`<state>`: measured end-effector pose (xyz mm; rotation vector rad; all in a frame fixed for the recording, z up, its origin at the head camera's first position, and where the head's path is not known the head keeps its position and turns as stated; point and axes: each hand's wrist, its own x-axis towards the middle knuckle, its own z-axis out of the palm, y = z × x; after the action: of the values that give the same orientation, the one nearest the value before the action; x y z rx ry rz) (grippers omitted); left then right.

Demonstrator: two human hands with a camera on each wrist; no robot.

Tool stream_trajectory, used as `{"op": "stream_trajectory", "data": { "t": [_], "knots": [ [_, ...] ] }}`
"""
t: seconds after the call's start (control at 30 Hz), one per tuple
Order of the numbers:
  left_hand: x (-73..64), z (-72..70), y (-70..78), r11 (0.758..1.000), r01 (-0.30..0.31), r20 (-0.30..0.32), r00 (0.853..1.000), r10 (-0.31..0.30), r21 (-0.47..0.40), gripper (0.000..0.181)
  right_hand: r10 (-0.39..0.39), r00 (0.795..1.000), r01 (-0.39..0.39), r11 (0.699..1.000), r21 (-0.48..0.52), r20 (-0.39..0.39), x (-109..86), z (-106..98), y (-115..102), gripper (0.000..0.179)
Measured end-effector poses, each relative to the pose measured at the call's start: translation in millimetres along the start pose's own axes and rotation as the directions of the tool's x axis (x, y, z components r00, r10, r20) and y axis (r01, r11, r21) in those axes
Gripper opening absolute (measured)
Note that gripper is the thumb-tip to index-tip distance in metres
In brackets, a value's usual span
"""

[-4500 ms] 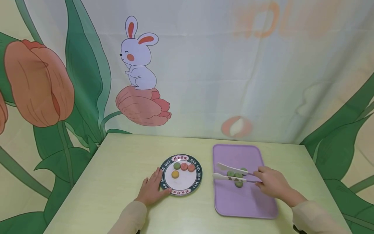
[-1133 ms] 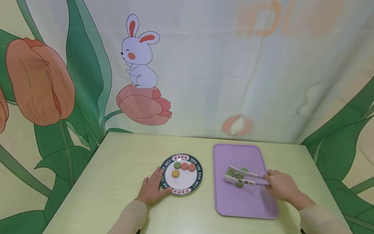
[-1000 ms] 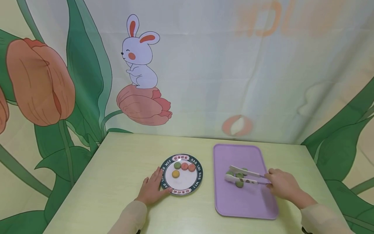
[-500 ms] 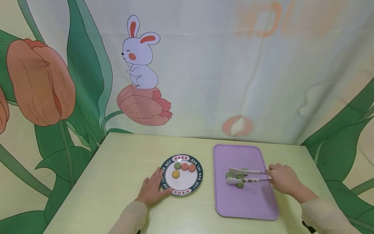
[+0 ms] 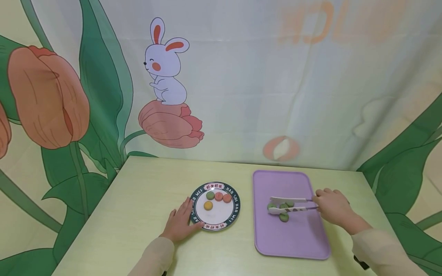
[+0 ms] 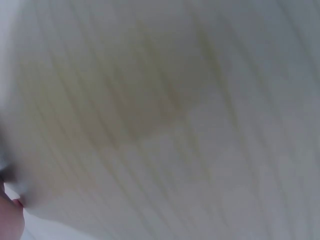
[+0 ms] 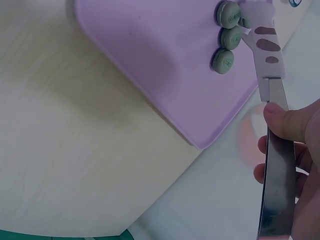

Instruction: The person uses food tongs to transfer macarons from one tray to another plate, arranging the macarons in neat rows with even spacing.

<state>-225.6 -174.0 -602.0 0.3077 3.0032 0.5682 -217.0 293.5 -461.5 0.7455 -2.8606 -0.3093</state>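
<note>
My right hand (image 5: 332,206) grips a pair of tongs (image 7: 280,165) with pale, brown-spotted tips and metal arms. In the head view the tong tips (image 5: 276,210) reach over several green macarons (image 5: 284,217) bunched on a purple tray (image 5: 290,245). The two arms stand a little apart; whether they touch a macaron I cannot tell. My left hand (image 5: 179,222) lies with fingers extended at the left rim of a round plate (image 5: 236,207), thumb on its lower edge. On the plate are a green macaron (image 5: 210,195), two pink macarons (image 5: 218,196) and a yellow macaron (image 5: 208,206).
Plate and tray stand apart on a pale wood-look table (image 5: 138,199). Behind the table hangs a printed curtain (image 5: 235,96) with a rabbit and tulips. The left wrist view is mostly a blurred pale surface, with a bit of skin at the lower left.
Over the last few seconds the tongs have shifted right above the green macarons. In the last second my right hand has moved slightly toward the table's far side, levelling the tongs. My left hand stays put.
</note>
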Motion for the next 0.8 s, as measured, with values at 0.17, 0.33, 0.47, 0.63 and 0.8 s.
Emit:
{"op": "stream_trajectory", "data": {
  "t": [0.17, 0.33, 0.47, 0.63, 0.8],
  "knots": [
    [-0.6, -0.7, 1.0, 1.0, -0.003, 0.0, 1.0, 0.003, 0.0, 0.097, 0.001, 1.0, -0.001, 1.0, 0.026, 0.007, -1.0, 5.6, -0.6, 0.015],
    [-0.5, -2.8, 2.4, 1.0, 0.003, 0.006, 1.0, -0.003, -0.006, 0.096, 0.006, 1.0, -0.008, 0.998, 0.064, 0.03, -3.1, 7.8, -3.9, 0.015],
    [-0.9, -4.3, 3.2, 1.0, 0.004, 0.01, 1.0, -0.004, -0.005, 0.096, 0.018, 0.999, -0.02, 0.996, 0.085, 0.03, -5.2, 9.0, -6.0, 0.014],
    [-1.5, -3.9, 2.7, 1.0, 0.005, 0.009, 1.0, -0.005, -0.002, 0.096, 0.022, 1.0, -0.023, 0.995, 0.094, 0.016, -7.6, 11.4, -7.6, 0.013],
    [-1.4, -3.1, 2.1, 1.0, 0.0, 0.001, 1.0, 0.0, -0.005, 0.096, 0.028, 0.999, -0.029, 0.993, 0.113, 0.018, -8.5, 11.6, -9.1, 0.013]
  ]
}}
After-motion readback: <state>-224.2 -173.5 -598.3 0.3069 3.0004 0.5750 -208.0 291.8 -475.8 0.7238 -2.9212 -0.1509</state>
